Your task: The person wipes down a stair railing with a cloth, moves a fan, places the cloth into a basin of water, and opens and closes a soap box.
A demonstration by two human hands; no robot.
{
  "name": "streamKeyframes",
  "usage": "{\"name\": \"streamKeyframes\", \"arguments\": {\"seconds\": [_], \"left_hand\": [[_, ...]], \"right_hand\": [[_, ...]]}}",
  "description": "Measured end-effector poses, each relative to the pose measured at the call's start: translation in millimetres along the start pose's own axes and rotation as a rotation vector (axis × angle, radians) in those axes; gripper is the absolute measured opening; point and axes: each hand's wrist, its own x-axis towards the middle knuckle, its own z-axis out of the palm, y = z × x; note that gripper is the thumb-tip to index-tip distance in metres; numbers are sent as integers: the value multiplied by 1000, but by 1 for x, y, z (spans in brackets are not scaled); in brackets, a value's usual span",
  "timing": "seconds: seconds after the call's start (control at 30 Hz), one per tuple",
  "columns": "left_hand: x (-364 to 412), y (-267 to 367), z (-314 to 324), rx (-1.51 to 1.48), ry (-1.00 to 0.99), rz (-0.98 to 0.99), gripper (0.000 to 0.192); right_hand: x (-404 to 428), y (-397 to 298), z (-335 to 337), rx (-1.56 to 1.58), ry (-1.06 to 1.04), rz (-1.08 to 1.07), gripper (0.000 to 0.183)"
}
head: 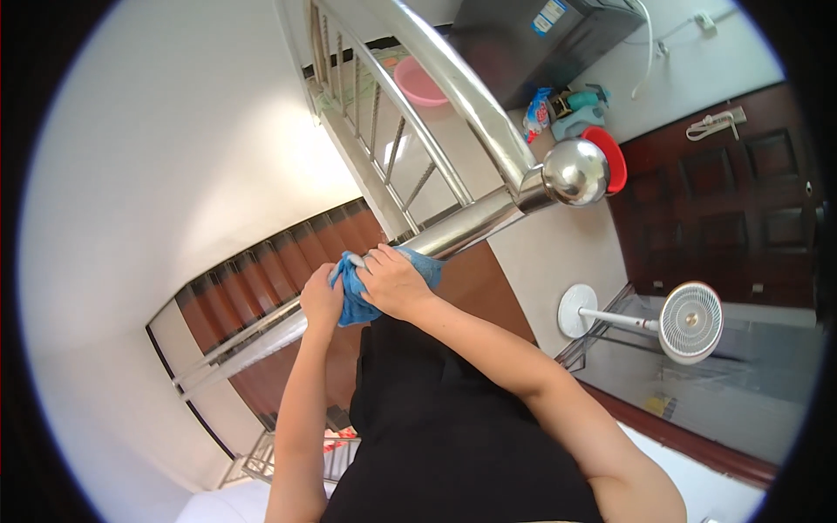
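A blue cloth is wrapped around the shiny metal newel post of a stair railing. My right hand presses over the cloth, with its fingers curled around the post. Just to the left, my left hand grips the gathered edge of the same cloth; part of the post beneath is hidden. A polished metal ball caps the post, and the thick handrail joins it just below the ball.
Brown stairs descend beyond the post. Thin metal balusters stand under the handrail. A pink basin, a red bucket and bottles are on the floor near a dark appliance. To the right stand a white fan and a dark wooden door.
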Motion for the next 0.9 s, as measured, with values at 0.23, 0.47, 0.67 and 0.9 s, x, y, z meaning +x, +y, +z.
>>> {"name": "streamKeyframes", "arguments": {"seconds": [0.23,0.47,0.67,0.9], "left_hand": [[-18,70,-44,-565,1,274,41],[-15,193,-43,-236,-81,443,59],[3,228,10,240,8,531,78],[-4,250,32,472,151,520,50]], "right_hand": [[-39,3,-81,68,468,177,36],[-81,47,-114,647,888,528,27],[-146,80,-99,932,712,468,44],[-332,152,-19,1331,924,1060,43]]}}
